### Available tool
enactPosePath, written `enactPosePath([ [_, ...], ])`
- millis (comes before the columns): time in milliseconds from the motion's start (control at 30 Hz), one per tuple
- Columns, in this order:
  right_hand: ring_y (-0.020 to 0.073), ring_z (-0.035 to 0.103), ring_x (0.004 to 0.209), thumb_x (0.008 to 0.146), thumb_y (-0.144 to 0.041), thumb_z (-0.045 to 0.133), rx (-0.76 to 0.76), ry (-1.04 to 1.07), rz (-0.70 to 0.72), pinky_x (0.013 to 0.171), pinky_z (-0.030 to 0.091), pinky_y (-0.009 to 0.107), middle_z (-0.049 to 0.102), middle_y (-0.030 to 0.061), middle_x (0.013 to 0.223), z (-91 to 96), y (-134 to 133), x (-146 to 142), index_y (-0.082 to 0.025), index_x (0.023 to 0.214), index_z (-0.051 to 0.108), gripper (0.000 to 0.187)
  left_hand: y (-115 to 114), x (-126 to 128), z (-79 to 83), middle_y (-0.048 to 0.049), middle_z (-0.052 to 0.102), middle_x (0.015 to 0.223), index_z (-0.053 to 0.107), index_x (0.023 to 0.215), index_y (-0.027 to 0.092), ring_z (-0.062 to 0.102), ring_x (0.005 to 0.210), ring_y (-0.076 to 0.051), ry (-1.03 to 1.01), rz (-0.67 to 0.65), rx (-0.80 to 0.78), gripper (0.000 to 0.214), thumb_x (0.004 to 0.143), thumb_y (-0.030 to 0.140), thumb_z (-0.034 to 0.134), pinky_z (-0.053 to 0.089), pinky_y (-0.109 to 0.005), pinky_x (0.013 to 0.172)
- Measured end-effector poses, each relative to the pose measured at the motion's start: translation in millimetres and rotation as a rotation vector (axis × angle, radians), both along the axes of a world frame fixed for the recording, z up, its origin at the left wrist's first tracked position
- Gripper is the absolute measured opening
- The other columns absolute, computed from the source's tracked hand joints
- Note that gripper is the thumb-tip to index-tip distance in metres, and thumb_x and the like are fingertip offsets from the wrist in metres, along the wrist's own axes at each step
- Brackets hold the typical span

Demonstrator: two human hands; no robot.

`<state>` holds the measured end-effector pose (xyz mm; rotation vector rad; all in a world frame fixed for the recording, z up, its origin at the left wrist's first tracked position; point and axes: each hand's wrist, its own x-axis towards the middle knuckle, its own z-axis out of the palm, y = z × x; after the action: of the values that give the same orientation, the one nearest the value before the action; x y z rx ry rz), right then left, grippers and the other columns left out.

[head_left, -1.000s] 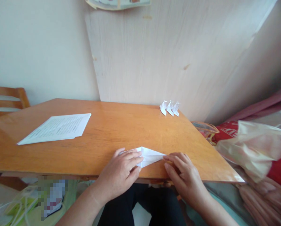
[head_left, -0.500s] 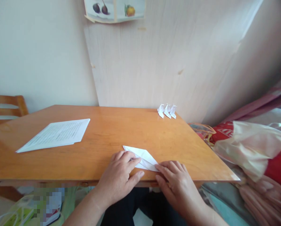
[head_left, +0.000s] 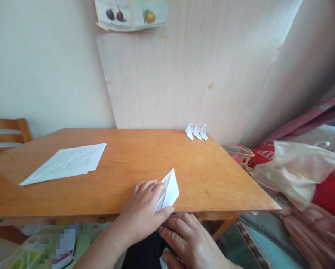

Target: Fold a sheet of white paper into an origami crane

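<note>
Printed sheets (head_left: 68, 162), text too small to read, on the table (head_left: 122, 164); left hand (head_left: 145, 203), thumb and fingers apart, laid over the folded white paper (head_left: 172, 191) at the near edge; right hand (head_left: 187, 239), fingers curled beside the left thumb, any grip indiscernible; three folded-paper figures (head_left: 196, 132) at the far edge; red article (head_left: 263, 155), white marking illegible.

Soft, fairly bright light spreads evenly over the pale wall panel (head_left: 167, 82), with a whiter streak at upper right and a dark, vignetted corner beyond it. The worktop (head_left: 139, 149) carries a mild sheen, the folded paper (head_left: 172, 190) is nearly washed out, and shade gathers below the front edge. Wide-angle stretch skews the sides, print on the sheets (head_left: 72, 160) blurs, and coarse pixelation masks a lower-left patch.
</note>
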<state>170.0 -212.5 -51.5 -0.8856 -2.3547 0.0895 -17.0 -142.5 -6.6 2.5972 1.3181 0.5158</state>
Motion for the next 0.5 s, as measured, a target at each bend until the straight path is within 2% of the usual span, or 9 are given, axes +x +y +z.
enactPosePath([
  [133,0.0233,0.064,0.095,0.091,-0.019,0.061,-0.076,0.069,0.046,0.082,0.054,0.036,0.073,0.0067,0.097,6.5,0.6,6.1,-0.019,0.117,0.066,0.027,4.0,-5.3,0.8,-0.0055,0.056,0.144,0.056,0.13,0.026,0.041,0.14,-0.03,0.06,-0.057,-0.034,0.044,0.086,0.028,0.059,0.025,-0.054,0.118],
  [200,0.0219,0.063,0.09,0.092,-0.015,0.057,-0.128,0.114,0.003,0.077,0.054,0.034,0.072,0.0076,0.099,14.5,0.2,13.2,-0.019,0.117,0.065,0.027,7.2,-11.2,1.0,-0.0024,0.053,0.147,0.054,0.135,0.028,0.036,0.144,-0.03,0.089,-0.102,-0.059,0.051,0.085,0.024,0.058,0.02,-0.057,0.12],
  [300,0.0212,0.061,0.093,0.095,-0.014,0.054,-0.199,0.144,-0.075,0.081,0.052,0.036,0.07,0.0076,0.105,25.4,2.1,23.8,-0.021,0.119,0.063,0.027,12.5,-21.7,3.6,0.0,0.052,0.15,0.052,0.141,0.032,0.033,0.146,-0.03,0.124,-0.17,-0.083,0.06,0.082,0.019,0.058,0.016,-0.059,0.121],
  [400,0.0208,0.06,0.1,0.096,-0.014,0.053,-0.218,0.151,-0.122,0.087,0.05,0.036,0.067,0.0066,0.111,29.8,8.5,29.8,-0.024,0.12,0.062,0.028,16.6,-29.9,8.2,0.0031,0.054,0.148,0.057,0.136,0.038,0.036,0.144,-0.029,0.136,-0.217,-0.06,0.055,0.085,0.016,0.055,0.015,-0.06,0.121],
  [500,0.022,0.059,0.102,0.095,-0.015,0.054,-0.2,0.103,-0.167,0.091,0.048,0.039,0.067,0.0056,0.113,29.5,17.5,30.6,-0.025,0.114,0.064,0.024,17.7,-33.3,12.0,0.0048,0.061,0.14,0.061,0.131,0.04,0.044,0.136,-0.025,0.123,-0.243,-0.028,0.052,0.089,0.011,0.049,0.015,-0.059,0.121],
])
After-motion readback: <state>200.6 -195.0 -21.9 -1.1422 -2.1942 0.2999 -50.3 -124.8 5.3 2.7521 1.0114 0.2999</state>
